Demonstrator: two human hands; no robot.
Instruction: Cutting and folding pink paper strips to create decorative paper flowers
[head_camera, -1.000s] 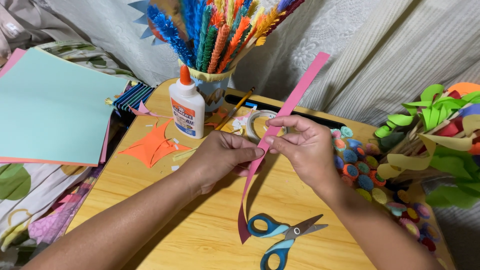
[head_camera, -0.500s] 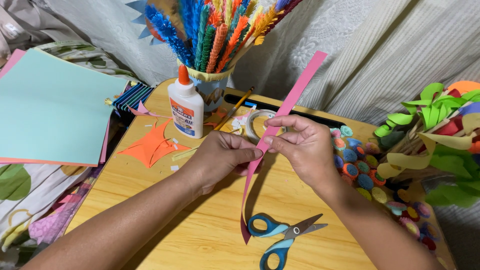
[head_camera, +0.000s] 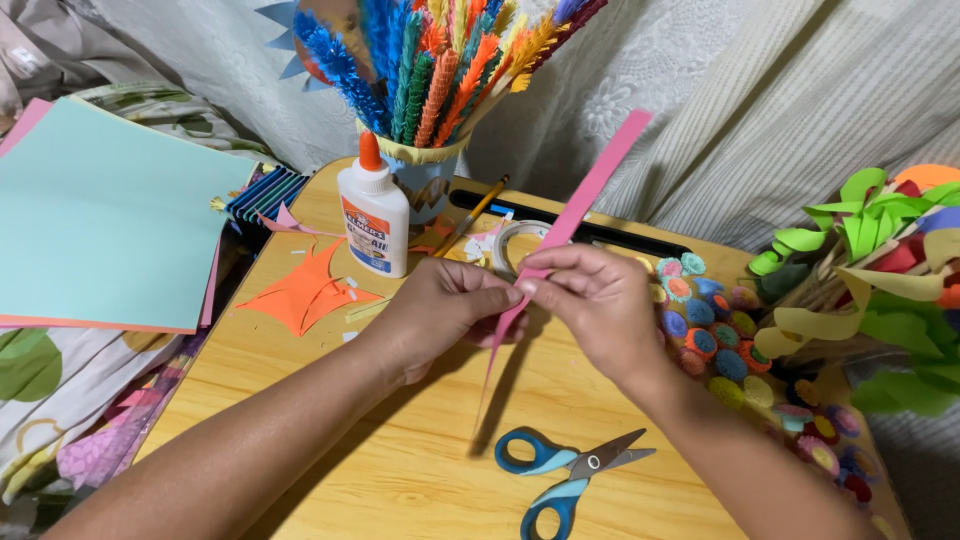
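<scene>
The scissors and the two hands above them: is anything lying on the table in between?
In the head view, only the pink paper strip hangs down there from both hands; the wooden table is otherwise bare down to the scissors.

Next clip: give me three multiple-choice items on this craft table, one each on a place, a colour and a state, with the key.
1. Where do the scissors lie?
A. on the table in front of the hands
B. in the cup
C. on the blue paper

2. What colour is the paper strip?
A. green
B. pink
C. black

3. How is the strip held?
A. flat on the table
B. by one hand only
C. pinched by left hand and right hand

Key: A, they lie below the hands; B, the strip is plainly pink; C, both hands' fingertips meet on it.
</scene>
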